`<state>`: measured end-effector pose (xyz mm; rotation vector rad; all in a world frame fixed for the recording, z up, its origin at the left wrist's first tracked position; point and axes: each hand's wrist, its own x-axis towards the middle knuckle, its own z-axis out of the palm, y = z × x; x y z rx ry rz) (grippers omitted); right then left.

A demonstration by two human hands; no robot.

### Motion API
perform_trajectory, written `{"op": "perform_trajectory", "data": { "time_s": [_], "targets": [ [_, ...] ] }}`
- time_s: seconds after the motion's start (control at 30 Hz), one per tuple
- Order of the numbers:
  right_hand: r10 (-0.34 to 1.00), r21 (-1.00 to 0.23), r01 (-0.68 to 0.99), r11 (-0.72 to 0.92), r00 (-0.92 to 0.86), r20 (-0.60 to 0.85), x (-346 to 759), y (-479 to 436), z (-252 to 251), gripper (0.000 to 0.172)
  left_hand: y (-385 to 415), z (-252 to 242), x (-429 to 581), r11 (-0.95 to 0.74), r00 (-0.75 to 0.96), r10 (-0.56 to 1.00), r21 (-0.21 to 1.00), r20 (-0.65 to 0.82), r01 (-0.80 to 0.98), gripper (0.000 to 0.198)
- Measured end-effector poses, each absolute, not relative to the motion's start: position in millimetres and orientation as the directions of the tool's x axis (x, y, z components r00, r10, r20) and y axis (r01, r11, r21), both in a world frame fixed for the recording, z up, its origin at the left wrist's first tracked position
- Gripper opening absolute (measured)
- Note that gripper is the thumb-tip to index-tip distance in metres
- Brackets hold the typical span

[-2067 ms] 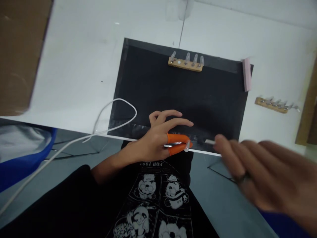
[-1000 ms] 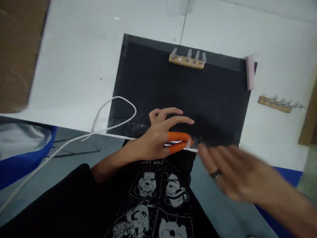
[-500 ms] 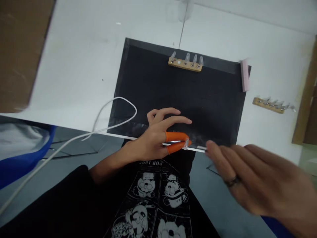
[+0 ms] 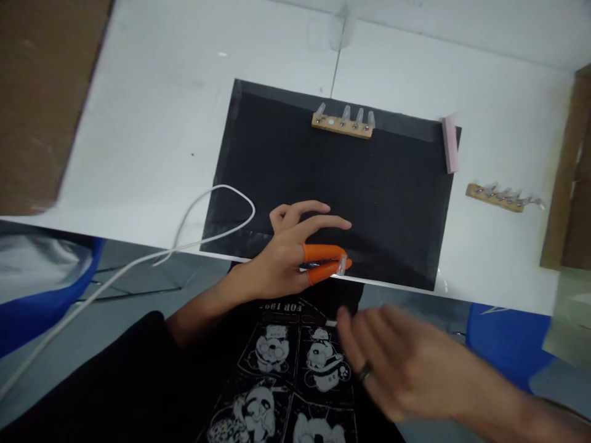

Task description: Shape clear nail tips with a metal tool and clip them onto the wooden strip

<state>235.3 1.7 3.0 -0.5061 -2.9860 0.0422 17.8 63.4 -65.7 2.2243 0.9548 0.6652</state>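
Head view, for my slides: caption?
Left hand, orange covers on two fingers, holds a clear piece; right hand holds a pale item.

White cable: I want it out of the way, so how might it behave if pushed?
The white cable probably bends easily, since it curves into a loop over the black mat. It looks light, being thin, and may drag, as it runs beyond the table edge.

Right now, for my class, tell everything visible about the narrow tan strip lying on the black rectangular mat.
The narrow tan strip looks wooden and lies, slightly slanted, on the black rectangular mat, near its far edge. Four translucent, tapered, plastic-looking pieces project from its far side, each beside a shiny metallic spot. A round white dot shows between the leftmost two. Neither the left hand nor the right hand touches it.
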Motion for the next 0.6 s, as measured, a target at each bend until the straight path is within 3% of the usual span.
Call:
{"op": "perform_trajectory", "data": {
  "time_s": [0.1,0.23,0.3,0.47,0.6],
  "targets": [
    [0.302,-0.116,0.292,0.949,-0.949,0.088,229.7,-2.0,-6.3,0.028,64.0,-65.6,18.0,-0.541,0.613,0.767,0.702,0.187,0.463,0.007],
    [0.422,0.085,0.437,0.895,-0.894,0.15,247.5,31.2,9.6,0.028,62.9,-65.3,19.2,-0.549,0.624,0.759,0.698,0.186,0.459,0.007],
    [0.44,0.116,0.459,0.881,-0.884,0.162,250.3,35.3,13.8,0.029,63.0,-64.6,19.1,-0.548,0.622,0.76,0.701,0.188,0.457,0.008],
    [0.336,-0.087,0.33,0.94,-0.94,0.062,235.0,2.1,-7.6,0.031,67.1,-63.3,17.0,-0.515,0.608,0.776,0.724,0.166,0.459,0.009],
    [0.398,0.002,0.401,0.916,-0.911,0.112,246.2,19.3,-0.7,0.028,68.9,-62.5,17.6,-0.515,0.622,0.768,0.725,0.154,0.457,0.009]
  ]
}}
